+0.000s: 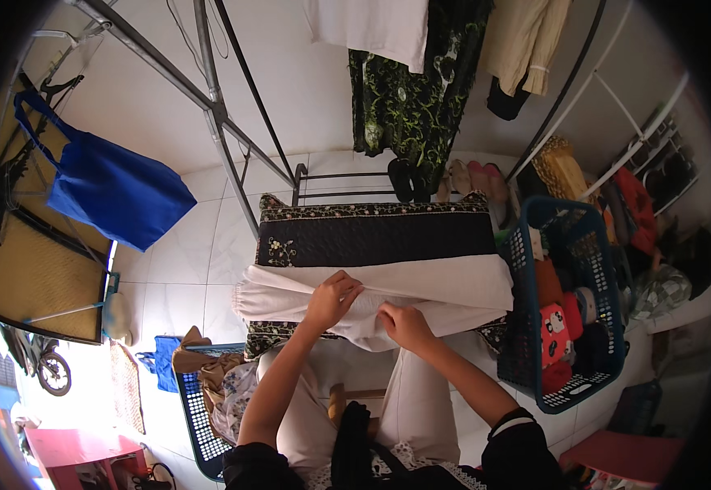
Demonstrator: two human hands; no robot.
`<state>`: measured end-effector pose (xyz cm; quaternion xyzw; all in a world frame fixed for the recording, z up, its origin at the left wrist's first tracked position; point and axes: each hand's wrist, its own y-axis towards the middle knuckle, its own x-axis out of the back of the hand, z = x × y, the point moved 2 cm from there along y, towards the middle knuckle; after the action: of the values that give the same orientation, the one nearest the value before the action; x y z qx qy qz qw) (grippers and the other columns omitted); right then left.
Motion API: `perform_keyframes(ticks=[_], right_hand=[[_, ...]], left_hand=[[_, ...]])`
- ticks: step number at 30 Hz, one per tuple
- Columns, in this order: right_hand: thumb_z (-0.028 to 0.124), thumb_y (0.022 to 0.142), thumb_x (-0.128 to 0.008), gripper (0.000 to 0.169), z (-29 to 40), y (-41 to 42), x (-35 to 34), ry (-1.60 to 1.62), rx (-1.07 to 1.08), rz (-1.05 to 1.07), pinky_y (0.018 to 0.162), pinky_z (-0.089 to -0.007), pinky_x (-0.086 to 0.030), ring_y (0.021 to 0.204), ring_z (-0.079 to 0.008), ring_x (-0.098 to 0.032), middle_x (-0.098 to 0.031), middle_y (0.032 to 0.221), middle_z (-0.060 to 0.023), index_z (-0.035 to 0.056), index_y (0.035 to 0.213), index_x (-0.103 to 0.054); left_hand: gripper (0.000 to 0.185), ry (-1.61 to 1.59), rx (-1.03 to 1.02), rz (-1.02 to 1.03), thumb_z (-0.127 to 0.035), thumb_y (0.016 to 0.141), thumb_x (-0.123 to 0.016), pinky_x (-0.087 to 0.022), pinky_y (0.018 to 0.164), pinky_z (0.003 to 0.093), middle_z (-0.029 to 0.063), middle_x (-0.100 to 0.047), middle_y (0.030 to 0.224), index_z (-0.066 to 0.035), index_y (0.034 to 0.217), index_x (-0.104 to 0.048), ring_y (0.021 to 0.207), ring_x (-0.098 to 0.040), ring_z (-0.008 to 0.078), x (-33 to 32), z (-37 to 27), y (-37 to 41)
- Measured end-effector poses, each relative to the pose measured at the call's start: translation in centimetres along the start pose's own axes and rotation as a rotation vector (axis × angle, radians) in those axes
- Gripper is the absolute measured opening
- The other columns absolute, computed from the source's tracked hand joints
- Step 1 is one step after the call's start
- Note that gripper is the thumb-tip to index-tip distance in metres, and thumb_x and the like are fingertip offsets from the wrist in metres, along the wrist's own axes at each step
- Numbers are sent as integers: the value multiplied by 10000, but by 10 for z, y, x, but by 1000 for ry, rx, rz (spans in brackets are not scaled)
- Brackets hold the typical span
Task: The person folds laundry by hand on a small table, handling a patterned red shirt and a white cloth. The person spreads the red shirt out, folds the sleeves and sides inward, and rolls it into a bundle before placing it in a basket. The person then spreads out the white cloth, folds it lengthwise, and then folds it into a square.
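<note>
A pale pinkish-white garment (453, 288) lies lengthwise across a black quilted cloth with floral borders (380, 236), which covers a low surface before me. The garment's gathered end is at the left and its straight end at the right. My left hand (334, 297) pinches a raised fold near the garment's middle. Just right of it and a little lower, my right hand (406, 326) has its fingers curled on the near edge, gripping the fabric. The near part of the garment hangs in loose folds towards my knees.
A blue plastic basket (514, 343) of folded clothes stands at the right. Another basket (202, 422) with clothes sits at lower left. A metal rack frame (218, 110), hanging clothes (417, 92) and a blue bag (117, 190) are beyond. Shoes (400, 179) stand behind the covered surface.
</note>
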<state>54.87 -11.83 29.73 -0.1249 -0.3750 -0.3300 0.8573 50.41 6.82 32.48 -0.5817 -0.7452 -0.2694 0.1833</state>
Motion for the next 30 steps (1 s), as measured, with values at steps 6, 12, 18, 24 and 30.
perform_keyframes(ticks=[6, 12, 18, 24, 30], right_hand=[[83, 781, -598, 196, -11, 22, -5, -109, 76, -334, 717, -444, -488, 815, -381, -608, -628, 898, -201, 24, 967, -616], [72, 761, -626, 213, -2, -11, 7, 44, 1, -31, 759, -416, -471, 875, -363, -590, -613, 903, -192, 8, 962, -600], [81, 673, -695, 332, -9, -37, 50, -259, 42, -210, 820, -420, -434, 983, -270, -539, -545, 1040, -87, 70, 985, -583], [59, 624, -705, 402, -53, -25, 66, -412, 134, -201, 942, -439, -345, 954, -237, -525, -535, 979, -66, 81, 1015, -611], [36, 660, -641, 232, -83, -19, 85, -593, 96, -173, 888, -413, -361, 904, -249, -563, -581, 892, -75, 62, 889, -619]], left_hand=[[77, 41, -220, -96, -94, 821, -642, -483, 639, 391, 106, -576, 799, -23, 850, -639, 725, -593, 300, 5, -25, -14], [66, 109, -191, 24, -86, 812, -643, -490, 649, 376, 87, -566, 793, -34, 852, -633, 737, -592, 283, -8, -5, -50], [200, 65, -150, 126, -33, 756, -639, -515, 715, 372, 102, -582, 875, -41, 954, -618, 806, -613, 290, -9, -9, -51], [359, 342, -153, 80, 35, 677, -559, -492, 838, 401, 132, -597, 1013, -34, 1027, -598, 952, -583, 323, 56, 52, -46], [311, 691, 20, 119, -29, 673, -619, -403, 946, 471, 66, -592, 997, -125, 969, -629, 1016, -559, 261, 125, 103, -30]])
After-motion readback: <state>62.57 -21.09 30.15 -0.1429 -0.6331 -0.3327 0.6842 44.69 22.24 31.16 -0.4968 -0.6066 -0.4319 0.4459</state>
